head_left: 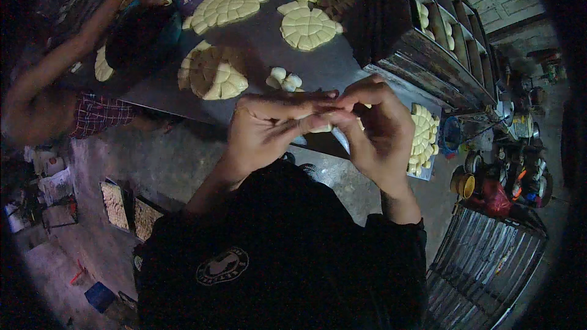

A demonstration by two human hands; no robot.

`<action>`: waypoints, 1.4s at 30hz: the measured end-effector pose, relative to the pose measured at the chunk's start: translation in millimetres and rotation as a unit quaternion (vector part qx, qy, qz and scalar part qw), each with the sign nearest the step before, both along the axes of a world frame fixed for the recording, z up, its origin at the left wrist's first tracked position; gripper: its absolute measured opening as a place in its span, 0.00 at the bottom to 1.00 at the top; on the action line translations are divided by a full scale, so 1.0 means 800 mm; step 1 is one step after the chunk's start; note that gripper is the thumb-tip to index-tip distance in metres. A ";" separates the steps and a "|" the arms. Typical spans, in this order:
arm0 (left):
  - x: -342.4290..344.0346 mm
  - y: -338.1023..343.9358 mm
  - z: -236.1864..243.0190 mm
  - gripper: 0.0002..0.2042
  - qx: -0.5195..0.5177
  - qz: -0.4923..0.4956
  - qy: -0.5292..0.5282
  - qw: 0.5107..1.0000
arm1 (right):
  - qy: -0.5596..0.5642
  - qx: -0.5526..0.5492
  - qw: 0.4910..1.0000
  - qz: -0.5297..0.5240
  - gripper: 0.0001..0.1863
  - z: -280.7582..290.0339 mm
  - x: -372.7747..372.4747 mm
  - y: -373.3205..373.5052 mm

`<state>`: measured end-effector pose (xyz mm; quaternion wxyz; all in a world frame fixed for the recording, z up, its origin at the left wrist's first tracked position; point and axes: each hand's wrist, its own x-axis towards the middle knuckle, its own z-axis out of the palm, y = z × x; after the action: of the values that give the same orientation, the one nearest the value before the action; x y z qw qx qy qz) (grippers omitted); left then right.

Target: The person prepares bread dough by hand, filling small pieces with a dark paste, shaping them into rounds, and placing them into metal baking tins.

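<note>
Above the table's near edge, my left hand (260, 131) and my right hand (385, 131) meet, fingertips pinched together on a small piece of pale dough (321, 129). My fingers hide most of this piece. Just beyond my left hand a few small dough balls (285, 79) sit on the dark tabletop (263, 43). Farther off lie flat dough slabs scored into chunks: one slab (226, 82) half in shadow, a round slab (309, 27) and a long slab (226, 9). A pale bluish sliver (340, 137) shows under my right hand; its kind is unclear.
A wooden rack (428, 67) with dough balls in its compartments stands at the right. Below it is a tray of dough pieces (423, 140). At the left another person's arm (67, 61) reaches over a dark bucket (147, 30). A slatted metal rack (489, 269) stands lower right.
</note>
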<state>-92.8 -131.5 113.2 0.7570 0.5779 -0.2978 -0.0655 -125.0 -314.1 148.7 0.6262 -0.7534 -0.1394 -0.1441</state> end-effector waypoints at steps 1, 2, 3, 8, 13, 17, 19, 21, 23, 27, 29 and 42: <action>0.008 0.005 -0.008 0.14 -0.014 -0.006 0.027 1.000 | -0.002 -0.020 1.000 0.016 0.19 0.003 0.007 0.003; 0.016 0.010 -0.016 0.14 -0.028 -0.012 0.053 0.998 | -0.004 -0.038 0.999 0.032 0.23 0.006 0.013 0.007; 0.024 0.008 -0.026 0.13 -0.116 -0.017 0.087 0.989 | -0.046 -0.107 0.991 0.068 0.27 0.013 0.025 0.011; 0.084 0.030 -0.050 0.18 -0.277 -0.154 0.429 0.846 | -0.079 -0.304 0.949 -0.001 0.30 0.013 0.083 0.042; 0.136 0.034 -0.070 0.15 -0.166 -0.105 0.489 0.850 | -0.029 -0.321 0.945 -0.047 0.29 -0.026 0.127 0.062; 0.181 0.036 -0.095 0.13 0.089 -0.053 0.353 0.930 | 0.279 0.050 0.959 -0.016 0.29 -0.074 0.156 0.068; 0.197 0.026 -0.145 0.14 0.162 -0.038 0.276 0.947 | 0.334 0.016 0.940 -0.062 0.31 -0.096 0.168 0.052; 0.222 0.012 -0.193 0.13 0.135 -0.007 0.230 0.964 | 0.323 -0.026 0.938 -0.128 0.24 -0.136 0.165 0.030; 0.248 0.015 -0.232 0.13 0.171 0.007 0.149 0.974 | 0.273 -0.191 0.915 -0.229 0.18 -0.189 0.150 0.011; 0.257 0.029 -0.307 0.14 0.194 -0.121 0.105 0.968 | 0.160 -0.384 0.872 -0.259 0.12 -0.269 0.118 -0.006; 0.263 0.037 -0.301 0.21 0.270 -0.186 0.082 0.941 | 0.236 -0.288 0.904 -0.209 0.18 -0.302 0.106 -0.004; 0.182 0.065 -0.471 0.27 0.399 -0.018 -0.063 0.914 | -0.039 -0.539 0.841 0.008 0.30 -0.341 0.142 0.018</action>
<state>52.9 -79.2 -263.6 0.4414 0.8295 -0.3046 -0.1557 -11.3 -299.5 -124.0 0.1164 -0.9647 -0.2256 -0.0709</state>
